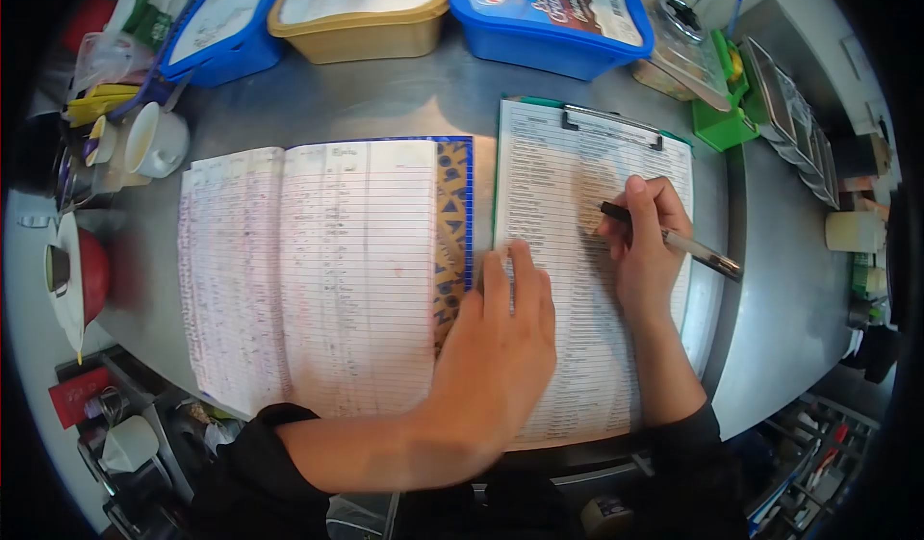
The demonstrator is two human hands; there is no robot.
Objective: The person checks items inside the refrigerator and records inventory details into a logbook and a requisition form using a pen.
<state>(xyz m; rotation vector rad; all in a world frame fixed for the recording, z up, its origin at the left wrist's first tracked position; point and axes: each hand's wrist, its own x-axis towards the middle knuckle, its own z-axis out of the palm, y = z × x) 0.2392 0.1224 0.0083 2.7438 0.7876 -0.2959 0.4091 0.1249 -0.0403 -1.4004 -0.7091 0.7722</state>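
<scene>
In the head view, my right hand [652,246] grips a pen [698,250] with a black end over a printed list sheet [568,347]. The sheet is held by the metal clip [613,121] of a green-edged clipboard. My left hand [505,333] lies flat with fingers stretched, across the left edge of the sheet. Left of it is an open ruled notebook [361,251], its pages filled with handwritten columns. A patterned cover strip [451,222] with a blue edge shows along its right side.
Behind the papers stand a blue tub [549,44], a yellow tub [361,41] and another blue tub [226,54]. A white cup [158,141] is at left, near a red bowl [93,272]. A green holder [724,126] stands at right on the metal counter [784,309].
</scene>
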